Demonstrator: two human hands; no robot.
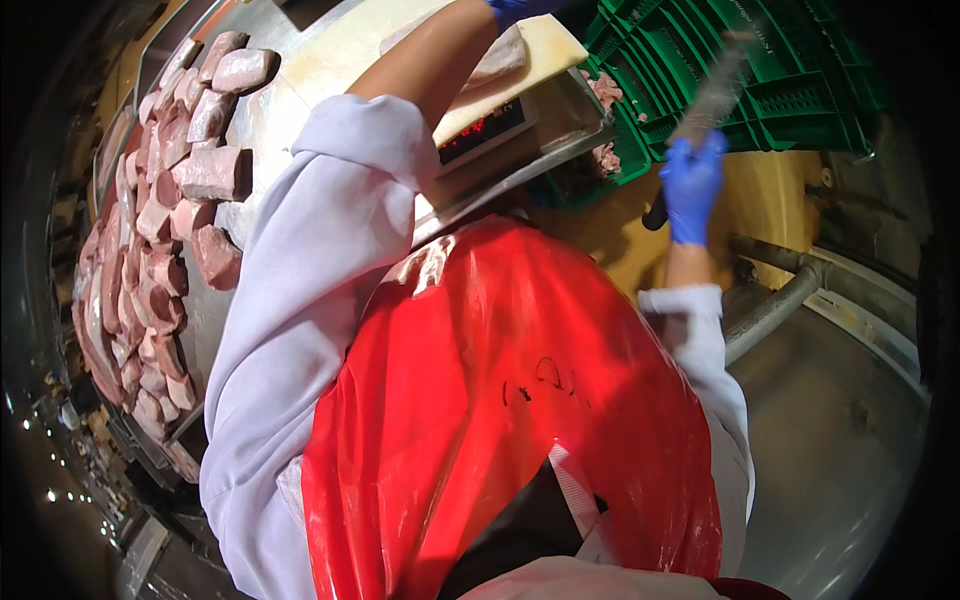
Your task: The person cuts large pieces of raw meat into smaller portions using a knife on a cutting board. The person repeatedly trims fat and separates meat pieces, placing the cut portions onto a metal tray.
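Observation:
My right hand, in a blue glove, is closed round the dark handle of a knife. The blade points up and away in front of the green crates, smeared by motion. Only the wrist end of my left hand, also gloved in blue, shows at the top edge; its fingers are cut off by the frame. My left forearm reaches over a pale cutting board. On that board, partly hidden behind the forearm, lies a pale pink slab of meat.
Many cut meat pieces lie heaped on the metal table at the left. A scale with a red-lit display sits below the board's near edge. Green crates stand at far right, with meat scraps beside the table. Metal pipes run at right.

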